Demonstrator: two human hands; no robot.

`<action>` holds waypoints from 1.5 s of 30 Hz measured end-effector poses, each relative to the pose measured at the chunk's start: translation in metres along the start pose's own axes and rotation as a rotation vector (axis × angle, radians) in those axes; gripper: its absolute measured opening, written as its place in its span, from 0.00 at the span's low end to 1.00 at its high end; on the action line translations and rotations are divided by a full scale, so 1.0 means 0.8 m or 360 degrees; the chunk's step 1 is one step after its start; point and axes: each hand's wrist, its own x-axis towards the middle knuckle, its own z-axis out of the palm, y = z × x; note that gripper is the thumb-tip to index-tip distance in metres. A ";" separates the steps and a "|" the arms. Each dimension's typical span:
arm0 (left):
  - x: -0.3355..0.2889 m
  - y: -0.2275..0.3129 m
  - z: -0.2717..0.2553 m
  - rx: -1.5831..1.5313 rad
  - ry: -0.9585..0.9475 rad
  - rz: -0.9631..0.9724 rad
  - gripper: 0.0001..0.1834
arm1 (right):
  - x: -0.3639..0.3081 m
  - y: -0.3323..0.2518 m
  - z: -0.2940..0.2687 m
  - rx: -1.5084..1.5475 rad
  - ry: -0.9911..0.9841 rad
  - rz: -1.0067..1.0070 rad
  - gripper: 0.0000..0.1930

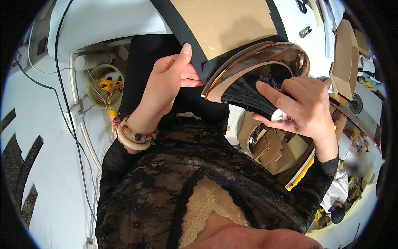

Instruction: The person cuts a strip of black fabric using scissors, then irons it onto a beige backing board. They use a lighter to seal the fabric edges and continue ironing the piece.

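A tan sheet [224, 25] lies on black fabric [185, 31], which shows as a dark border around it. My left hand [166, 79] pinches the fabric's near corner, thumb on top and fingers beneath. Closed around the handle of a clothes iron [259, 56] is my right hand [304, 103]. The iron has a smoky brown see-through body, a copper-coloured rim and a black inner part. Its left edge is tilted down beside the fabric's near edge, close to my left fingers. Whether its underside touches the fabric is hidden.
A round bin [103, 89] with yellow scraps stands at the left, near hanging cables [62, 83]. On the white table [112, 20] lies a small metal piece [305, 32]. Cardboard pieces [271, 149] fill a box at the lower right. Another person [338, 189] is at the far right.
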 end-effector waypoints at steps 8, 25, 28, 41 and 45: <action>-0.004 -0.002 0.016 -0.0038 0.0278 0.0040 0.22 | 0.011 0.001 -0.004 -0.0032 -0.0109 0.0008 0.27; 0.000 -0.009 0.011 -0.0070 0.0301 0.0037 0.21 | 0.014 -0.011 -0.002 -0.0017 -0.0131 0.0147 0.27; -0.001 -0.006 0.019 -0.0133 0.0334 0.0038 0.24 | 0.017 -0.011 -0.002 -0.0020 -0.0115 0.0220 0.26; 0.009 -0.010 -0.002 -0.0139 0.0048 -0.0067 0.25 | 0.014 0.003 -0.007 0.0295 0.0226 0.0591 0.22; 0.008 -0.011 0.004 -0.0020 -0.0076 0.0015 0.29 | -0.012 0.007 -0.023 0.0341 0.0319 0.0854 0.23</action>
